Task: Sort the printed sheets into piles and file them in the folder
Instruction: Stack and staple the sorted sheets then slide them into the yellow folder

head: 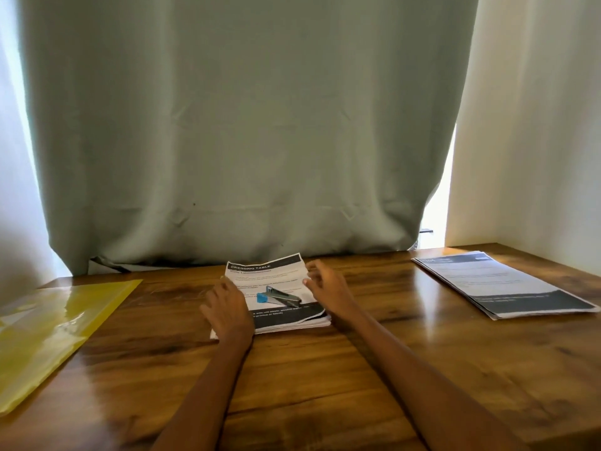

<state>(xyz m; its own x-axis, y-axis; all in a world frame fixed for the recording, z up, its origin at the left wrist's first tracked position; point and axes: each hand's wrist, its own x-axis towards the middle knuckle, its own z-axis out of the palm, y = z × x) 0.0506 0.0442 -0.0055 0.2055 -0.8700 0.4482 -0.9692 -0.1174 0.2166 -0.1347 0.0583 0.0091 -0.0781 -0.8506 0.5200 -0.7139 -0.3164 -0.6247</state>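
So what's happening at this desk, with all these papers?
A person is sorting printed sheets on a wooden table. Both hands are at the middle stack: the left hand rests on its left edge, and the right hand hovers open at its right side. A blue stapler lies on top of that stack. A second pile sits to the right, and the yellow folder waits on the left, nothing visibly filed yet.

This looks like a home desk corner used for paperwork. A wood-grain desk [325,369] stands against a window hung with a grey-green curtain [244,125], daylight showing at its edges, and a plain white wall [536,125] closes the right side. Printed sheets [276,288], a stapler [279,296] and a yellow folder [48,327] lie on it.
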